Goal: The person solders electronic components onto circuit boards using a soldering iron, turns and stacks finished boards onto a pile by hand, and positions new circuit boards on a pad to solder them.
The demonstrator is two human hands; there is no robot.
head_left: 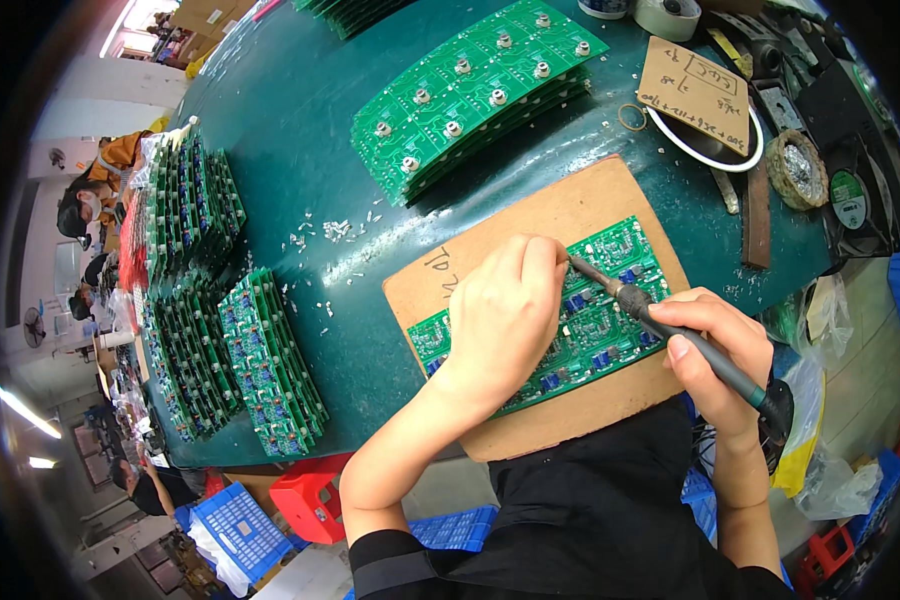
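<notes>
A green circuit board (pixel 610 335) with small blue parts lies on a brown cardboard sheet (pixel 580 415) in front of me. My right hand (pixel 722 345) grips a soldering iron (pixel 708 360) by its dark handle, and the iron slants down to the left. Its tip meets the far part of the board, right beside the fingertips of my left hand (pixel 510 310). That left hand rests over the board with its fingers pinched together. Whatever they hold is too small or hidden to tell. Part of the board disappears beneath the left hand and wrist.
Green boards with round metal parts form a stack (pixel 480 80) beyond the cardboard. More boards stand in rows (pixel 270 365) at the left. Clippings (pixel 340 230) litter the green table (pixel 300 170). A tape roll (pixel 667 18), a written-on card (pixel 695 95) and a fan (pixel 850 200) sit at right.
</notes>
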